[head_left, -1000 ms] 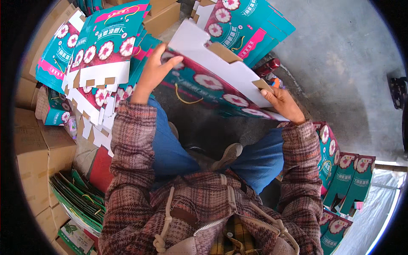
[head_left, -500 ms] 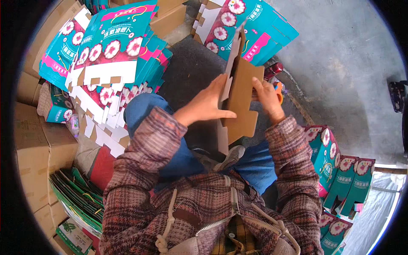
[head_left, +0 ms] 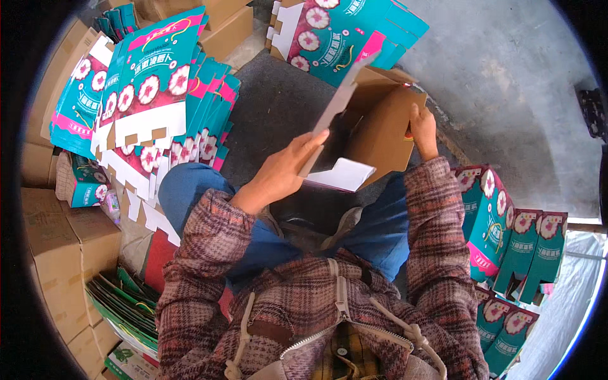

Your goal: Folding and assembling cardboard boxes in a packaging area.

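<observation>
A cardboard carton (head_left: 386,136), brown inside, is spread into an open box shape above my legs, its white flap (head_left: 345,174) pointing toward me. My left hand (head_left: 278,174) is closed on the edge of its left panel, thumb on top. On the far right panel, my right hand (head_left: 423,130) pinches the edge, with fingers partly hidden behind the board. Beyond my left knee lies a fanned pile of flat teal cartons (head_left: 152,82) with pink bands and flower pictures.
More flat teal cartons (head_left: 354,38) lie on the floor ahead. At my right stand several set-up teal boxes (head_left: 491,218). Brown cardboard boxes (head_left: 50,247) are stacked on the left, near a bundle of green folded cartons (head_left: 126,304). Grey concrete floor (head_left: 506,82) stretches to the right.
The carton has gone from nearly flat to opened out, its panels now apart. My right hand has shifted right and my left hand slightly left, taking hold of the left panel.
</observation>
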`<action>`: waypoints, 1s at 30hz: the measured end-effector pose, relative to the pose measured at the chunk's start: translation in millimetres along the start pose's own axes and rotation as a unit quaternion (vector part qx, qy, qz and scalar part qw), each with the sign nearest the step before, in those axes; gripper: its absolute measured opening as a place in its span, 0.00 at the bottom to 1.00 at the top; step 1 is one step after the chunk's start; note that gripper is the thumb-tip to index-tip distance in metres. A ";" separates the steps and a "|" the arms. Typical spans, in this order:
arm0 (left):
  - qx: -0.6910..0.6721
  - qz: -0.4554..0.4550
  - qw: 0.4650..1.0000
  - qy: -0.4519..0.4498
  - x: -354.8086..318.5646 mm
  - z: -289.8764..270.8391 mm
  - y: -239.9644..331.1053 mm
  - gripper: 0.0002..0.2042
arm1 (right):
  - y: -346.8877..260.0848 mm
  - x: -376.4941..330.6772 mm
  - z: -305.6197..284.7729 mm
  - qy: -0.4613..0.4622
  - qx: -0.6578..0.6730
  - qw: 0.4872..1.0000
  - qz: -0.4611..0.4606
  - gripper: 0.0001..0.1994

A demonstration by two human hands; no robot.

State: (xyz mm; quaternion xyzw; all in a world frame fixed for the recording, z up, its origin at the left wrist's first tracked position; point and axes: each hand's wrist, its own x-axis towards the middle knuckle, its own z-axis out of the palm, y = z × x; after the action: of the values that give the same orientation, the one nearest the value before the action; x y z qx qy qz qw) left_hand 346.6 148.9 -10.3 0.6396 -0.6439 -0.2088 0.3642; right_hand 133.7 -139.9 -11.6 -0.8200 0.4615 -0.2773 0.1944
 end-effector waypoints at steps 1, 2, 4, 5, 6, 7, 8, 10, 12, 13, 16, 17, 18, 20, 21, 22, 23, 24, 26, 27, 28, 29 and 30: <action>0.018 -0.031 0.999 -0.028 1.2 0.5 -0.6 0.32 | -0.2 -1.1 1.7 0.001 -0.001 1.000 0.003 0.20; 0.017 -0.030 0.999 -0.031 3.1 2.0 -1.1 0.32 | -0.8 0.6 2.2 0.012 -0.018 0.999 -0.027 0.21; 0.045 0.026 0.998 -0.030 6.3 6.1 -2.0 0.32 | -5.2 3.5 -4.0 -0.016 -0.084 0.996 -0.026 0.20; 0.042 0.029 0.998 -0.033 7.3 6.0 -1.4 0.32 | -7.9 1.7 -4.3 -0.014 -0.088 0.996 -0.023 0.20; 0.057 0.047 0.997 -0.019 7.1 4.4 -1.1 0.33 | -19.2 -1.2 0.0 0.036 -0.115 0.991 -0.065 0.20; 0.071 0.066 0.995 -0.005 6.1 4.3 -1.2 0.34 | -25.7 -3.1 -0.2 0.084 -0.144 0.980 -0.108 0.22; 0.068 0.066 0.995 -0.006 5.5 5.0 -2.4 0.34 | -30.3 0.2 -4.9 0.083 -0.146 0.980 -0.107 0.22; 0.095 0.088 0.992 0.001 7.5 6.5 -4.4 0.37 | -34.2 13.5 -12.1 0.104 -0.362 0.898 -0.227 0.32; 0.103 0.089 0.991 -0.008 7.0 6.8 -3.5 0.38 | -36.4 25.4 -11.1 0.058 -0.407 0.882 -0.230 0.33; 0.113 0.088 0.990 -0.017 6.5 6.1 -3.3 0.39 | -38.7 29.4 -9.7 0.010 -0.448 0.863 -0.234 0.34; 0.123 0.093 0.987 -0.033 7.0 4.8 -1.3 0.42 | -44.4 49.8 -6.8 0.004 -0.442 0.871 -0.214 0.19; 0.125 0.096 0.987 -0.032 7.4 4.5 -0.5 0.42 | -46.8 60.2 -5.4 -0.022 -0.446 0.876 -0.183 0.12; 0.136 0.108 0.984 -0.041 7.6 4.8 0.3 0.42 | -41.7 70.1 -2.0 -0.020 -0.445 0.877 -0.181 0.12; 0.139 0.115 0.982 -0.061 9.8 8.9 1.7 0.42 | -25.7 84.6 -1.8 -0.025 -0.431 0.883 -0.184 0.07; 0.139 0.113 0.982 -0.062 9.9 7.6 0.8 0.42 | -29.8 86.5 -0.6 -0.026 -0.430 0.884 -0.184 0.07; 0.166 0.132 0.975 -0.060 10.3 6.4 0.4 0.41 | -33.4 89.3 -1.2 -0.036 -0.422 0.889 -0.172 0.07; 0.192 0.151 0.968 -0.058 11.0 6.5 -0.4 0.39 | -36.3 91.2 -1.4 -0.046 -0.415 0.895 -0.159 0.07; 0.195 0.151 0.967 -0.065 12.3 9.7 -0.3 0.37 | -37.0 92.7 -2.0 -0.048 -0.416 0.894 -0.158 0.07; 0.189 0.153 0.968 -0.068 15.7 13.4 -1.0 0.36 | -37.2 93.7 -3.4 -0.043 -0.409 0.897 -0.161 0.06; 0.186 0.153 0.968 -0.070 17.2 14.8 -2.0 0.35 | -38.7 92.2 -2.9 -0.045 -0.410 0.897 -0.160 0.06; 0.183 0.153 0.969 -0.070 18.6 16.2 -2.9 0.35 | -39.8 89.3 -1.7 -0.059 -0.436 0.876 -0.197 0.07; 0.177 0.150 0.970 -0.069 19.8 17.6 -3.7 0.34 | -40.9 85.8 -0.6 -0.072 -0.460 0.854 -0.232 0.09; 0.173 0.144 0.972 -0.069 19.0 16.9 -5.3 0.33 | -50.1 78.9 2.8 -0.074 -0.458 0.854 -0.234 0.09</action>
State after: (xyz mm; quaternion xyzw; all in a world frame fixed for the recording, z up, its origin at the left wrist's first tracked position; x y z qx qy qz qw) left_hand 339.3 126.5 -21.3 0.5774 -0.7793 -0.0827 0.2291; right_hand 201.2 -182.9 36.8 -0.9182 0.3151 -0.0099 -0.2399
